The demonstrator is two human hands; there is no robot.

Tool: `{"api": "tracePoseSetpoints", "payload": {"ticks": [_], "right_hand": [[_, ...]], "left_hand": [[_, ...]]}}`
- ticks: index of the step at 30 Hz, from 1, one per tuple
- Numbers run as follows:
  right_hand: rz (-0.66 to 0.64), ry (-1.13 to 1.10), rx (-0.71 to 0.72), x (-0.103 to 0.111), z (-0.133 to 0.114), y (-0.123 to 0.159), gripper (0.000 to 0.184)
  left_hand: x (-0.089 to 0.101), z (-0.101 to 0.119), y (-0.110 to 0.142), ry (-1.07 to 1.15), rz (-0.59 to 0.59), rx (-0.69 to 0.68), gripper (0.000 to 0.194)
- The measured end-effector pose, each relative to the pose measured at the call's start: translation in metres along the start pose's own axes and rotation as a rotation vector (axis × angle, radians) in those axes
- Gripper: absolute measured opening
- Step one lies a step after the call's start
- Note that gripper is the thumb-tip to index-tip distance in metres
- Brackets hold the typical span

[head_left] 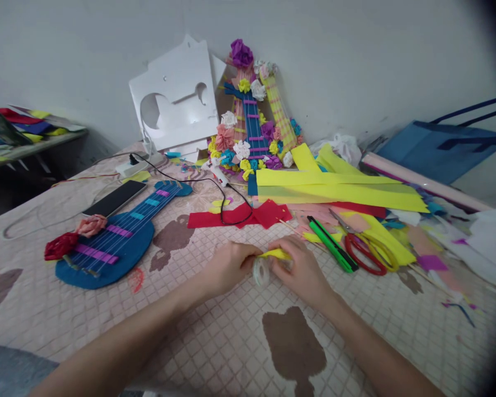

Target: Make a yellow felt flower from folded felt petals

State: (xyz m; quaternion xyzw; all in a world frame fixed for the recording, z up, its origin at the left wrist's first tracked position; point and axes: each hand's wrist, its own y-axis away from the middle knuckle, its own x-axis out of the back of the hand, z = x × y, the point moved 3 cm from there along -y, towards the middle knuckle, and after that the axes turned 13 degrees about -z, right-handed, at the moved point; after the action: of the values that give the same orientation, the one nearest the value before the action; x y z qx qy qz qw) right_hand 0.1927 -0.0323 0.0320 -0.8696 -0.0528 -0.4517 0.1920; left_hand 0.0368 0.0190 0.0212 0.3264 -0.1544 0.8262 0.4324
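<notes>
Near the middle of the table, my left hand (231, 266) and my right hand (300, 270) meet over a small strip of yellow crepe paper (276, 254). The left thumb and fingers pinch one end of it, and the right fingers close on the other end. A roll of clear tape (261, 272) hangs or stands just below the strip, between the hands; which hand carries it I cannot tell. To the left lies a blue paper guitar (124, 237) with purple bars, white strings and a dark red paper flower (61, 246).
Right of my hands lie a green cutter knife (330, 242), red and yellow scissors (366, 255) and paper scraps. Yellow crepe sheets (339, 187) and red paper (231, 215) lie beyond. A glue gun (217, 171) trails a black cord. Flowered paper guitars (252, 121) lean on the wall.
</notes>
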Motion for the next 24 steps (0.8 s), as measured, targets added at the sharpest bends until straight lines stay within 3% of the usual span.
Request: {"api": "tracePoseSetpoints", "payload": {"ticks": [2,4,7,10,17,24], "right_hand": [[0.147,0.032,0.093,0.007,-0.007,0.003,0.026],[0.197,0.047,0.197,0.010,-0.015,0.006,0.027],[0.050,0.033,0.264,0.002,-0.021,0.007,0.017],[-0.045,0.031,0.232,-0.008,-0.019,0.006,0.016],[-0.080,-0.124,0.189,-0.009,-0.013,0.007,0.008],[-0.067,-0.215,0.133,-0.005,-0.009,0.005,0.012]], "left_hand": [[-0.001,-0.008,-0.002,0.079,0.025,0.069,0.028],[-0.002,-0.015,-0.003,0.207,0.029,0.113,0.025],[-0.002,-0.022,-0.006,0.410,0.038,0.115,0.022],[-0.001,-0.023,-0.007,0.543,0.055,0.114,0.020],[0.002,-0.022,-0.008,0.677,-0.030,0.143,0.018],[0.005,-0.022,-0.007,0.878,-0.154,0.138,0.021]]}}
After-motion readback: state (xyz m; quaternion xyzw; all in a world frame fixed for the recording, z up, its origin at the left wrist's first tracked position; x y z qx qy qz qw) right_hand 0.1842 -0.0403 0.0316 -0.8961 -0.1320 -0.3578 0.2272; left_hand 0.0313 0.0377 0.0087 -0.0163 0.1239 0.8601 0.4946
